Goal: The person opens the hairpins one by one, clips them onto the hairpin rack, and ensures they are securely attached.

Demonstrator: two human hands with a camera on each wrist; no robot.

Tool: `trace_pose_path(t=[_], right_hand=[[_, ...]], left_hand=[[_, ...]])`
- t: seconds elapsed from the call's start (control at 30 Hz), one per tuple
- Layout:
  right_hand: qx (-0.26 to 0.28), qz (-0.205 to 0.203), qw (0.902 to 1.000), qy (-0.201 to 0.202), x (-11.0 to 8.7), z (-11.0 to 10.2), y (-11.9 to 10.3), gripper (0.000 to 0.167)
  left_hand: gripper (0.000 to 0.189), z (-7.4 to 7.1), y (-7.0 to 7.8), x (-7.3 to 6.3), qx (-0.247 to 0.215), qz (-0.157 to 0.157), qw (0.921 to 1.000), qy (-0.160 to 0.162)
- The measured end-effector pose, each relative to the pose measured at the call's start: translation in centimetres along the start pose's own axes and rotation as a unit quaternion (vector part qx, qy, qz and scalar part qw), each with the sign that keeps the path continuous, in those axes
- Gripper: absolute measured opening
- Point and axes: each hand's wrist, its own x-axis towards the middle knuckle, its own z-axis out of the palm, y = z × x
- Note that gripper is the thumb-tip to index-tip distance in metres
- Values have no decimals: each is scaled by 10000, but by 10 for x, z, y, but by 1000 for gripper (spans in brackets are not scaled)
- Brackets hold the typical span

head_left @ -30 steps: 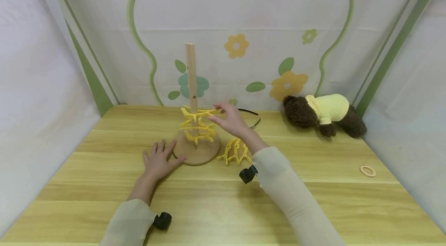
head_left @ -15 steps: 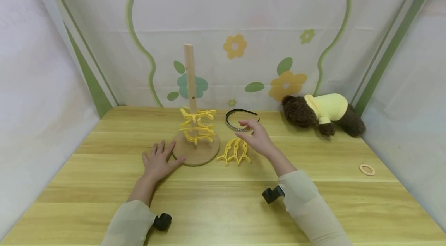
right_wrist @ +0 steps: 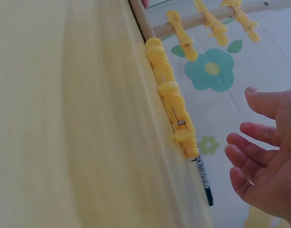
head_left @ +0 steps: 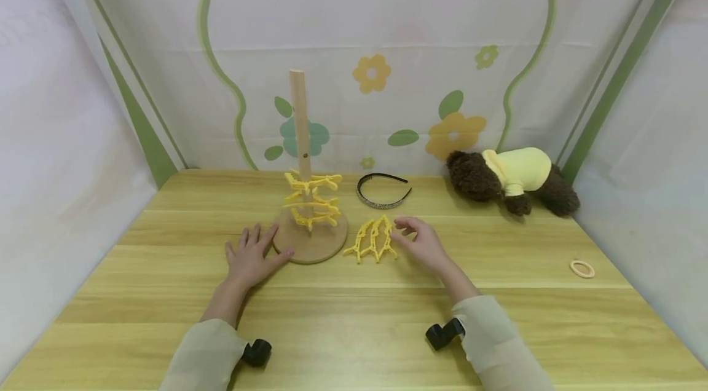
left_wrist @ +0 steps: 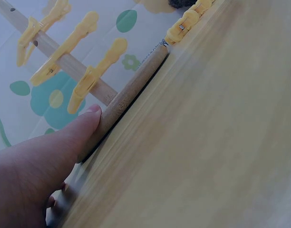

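Note:
A wooden post (head_left: 300, 114) stands upright on a round wooden base (head_left: 310, 249), with several yellow alligator hair clips (head_left: 313, 200) clamped on its lower part. My left hand (head_left: 251, 260) lies with spread fingers at the base's left edge, and in the left wrist view its thumb (left_wrist: 91, 116) touches the base's rim. Beside the base, to the right, more loose yellow hair clips (head_left: 372, 243) lie in a row on the table. My right hand (head_left: 423, 244), fingers loosely bent and holding nothing, hovers at the right end of that row.
Behind the loose clips lies a black headband (head_left: 381, 205) with a glittery band. A brown plush toy (head_left: 520, 179) in a yellow top rests at the back right. Toward the right edge of the wooden table (head_left: 354, 342) is a small wooden ring (head_left: 582, 269).
My right hand has come away from the top clip on the post, moving right and then down toward the loose clips. The left hand has stayed at the base.

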Motion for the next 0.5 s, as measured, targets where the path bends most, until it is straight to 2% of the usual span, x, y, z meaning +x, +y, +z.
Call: trace_pose_path(t=[0.23, 0.4, 0.5], right_hand=[[251, 224, 9994, -5, -5, 12, 17, 36], [-55, 314, 9995, -86, -9, 19, 25, 25], [-226, 292, 9993, 76, -11, 20, 26, 15]], left_hand=[[80, -1, -1, 0, -21, -28, 10000, 36], [81, 0, -2, 0, 27, -19, 10000, 1], [81, 1, -1, 0, -5, -8, 10000, 1]])
